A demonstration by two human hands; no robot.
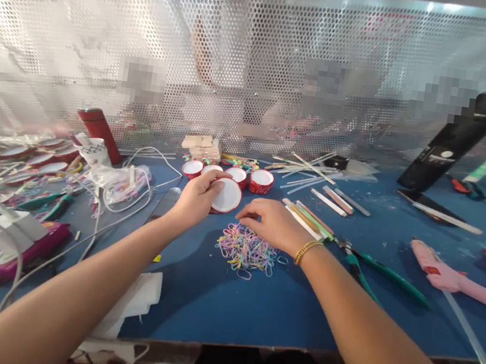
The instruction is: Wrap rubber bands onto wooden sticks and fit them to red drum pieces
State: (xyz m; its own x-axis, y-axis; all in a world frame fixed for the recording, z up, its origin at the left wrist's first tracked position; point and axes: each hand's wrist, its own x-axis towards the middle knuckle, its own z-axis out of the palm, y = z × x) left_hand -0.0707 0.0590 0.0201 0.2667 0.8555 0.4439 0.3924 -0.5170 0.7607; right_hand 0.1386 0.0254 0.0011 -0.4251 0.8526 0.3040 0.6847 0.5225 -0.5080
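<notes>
My left hand (198, 198) grips a small round drum-like piece (229, 197), white-faced with a red rim. It is tilted so that its white face is towards me, and my thumb lies over its left edge. Close to its right side is my right hand (272, 223), fingers curled and fingertips drawn together; whether anything is between them is hidden. Under the right hand lies a loose heap of pastel elastic bands (248, 250). Behind the held piece stand several similar red-sided, white-faced rounds (262, 179), partly covered by my left hand.
Right of the heap lie glue sticks (305, 218), green-handled pliers (392, 279) and a pink glue gun (443, 267). A black bottle-like object (446, 153) leans farther back. On the left are white cables (82, 235), a red flask (101, 135) and clutter. A perforated metal screen (259, 70) borders the back.
</notes>
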